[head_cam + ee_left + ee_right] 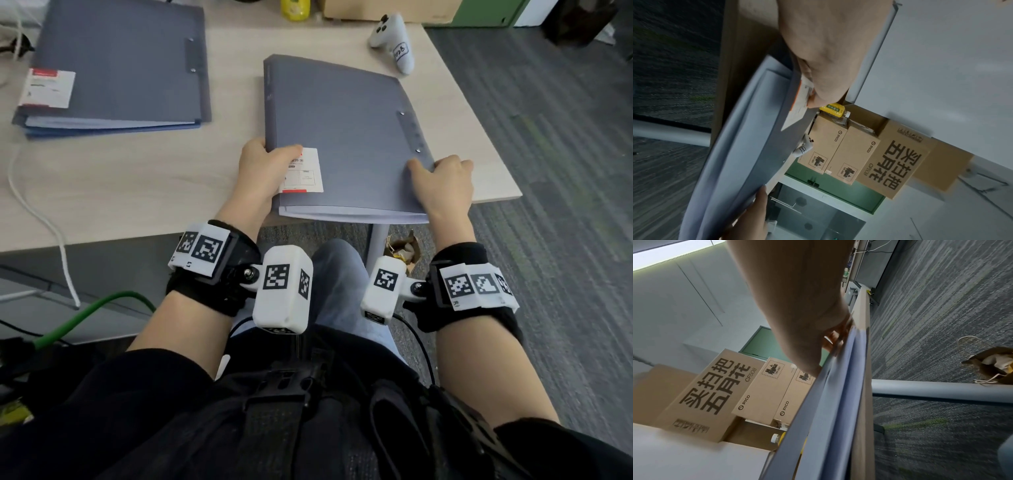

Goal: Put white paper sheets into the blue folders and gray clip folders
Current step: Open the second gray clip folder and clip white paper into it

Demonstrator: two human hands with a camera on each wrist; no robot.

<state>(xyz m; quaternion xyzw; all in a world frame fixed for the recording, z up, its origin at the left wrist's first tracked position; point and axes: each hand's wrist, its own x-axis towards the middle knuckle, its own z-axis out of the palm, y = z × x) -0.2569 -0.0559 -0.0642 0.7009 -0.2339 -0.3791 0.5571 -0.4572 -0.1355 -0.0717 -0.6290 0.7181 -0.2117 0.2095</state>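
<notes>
A closed gray clip folder point(342, 137) lies on the table's right part, its near edge hanging past the table edge. White paper shows between its covers along that near edge point(349, 214). My left hand point(263, 161) grips the folder's near left corner, thumb on top beside a white label point(303, 171). My right hand point(442, 178) grips the near right corner, thumb on the cover. The left wrist view shows the folder point(748, 129) edge-on under my left hand point(822, 65). The right wrist view shows the folder's point(828, 402) layered edge under my right hand point(807, 324).
A stack of gray and blue folders point(116, 68) sits at the table's far left, labelled. A white game controller point(394, 37) lies at the far right, a yellow bottle point(295, 8) and cardboard boxes point(859, 154) behind. A white cable point(37, 212) runs over the left table edge.
</notes>
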